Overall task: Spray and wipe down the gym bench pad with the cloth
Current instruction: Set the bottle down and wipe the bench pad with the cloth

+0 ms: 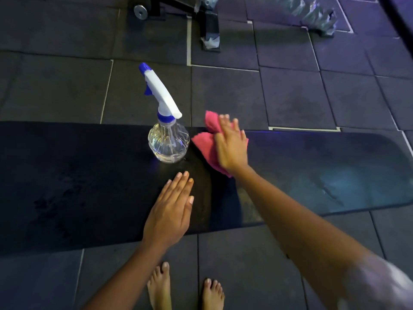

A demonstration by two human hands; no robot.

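A long black bench pad (312, 171) runs left to right across the view. On it stands a clear spray bottle (168, 143) with a white and blue trigger head, upright near the pad's far edge. Just right of the bottle lies a pink cloth (204, 143), bunched up, with my right hand (231, 145) pressed flat on top of it, fingers spread. My left hand (173, 209) hovers over or rests on the pad nearer to me, flat, fingers together, holding nothing. Dark damp patches show on the pad's left part.
Dark rubber floor tiles (290, 97) surround the bench. A black equipment frame (209, 25) with a small metal weight plate (140, 11) stands at the back. My bare feet (185, 289) are on the floor below the pad's near edge.
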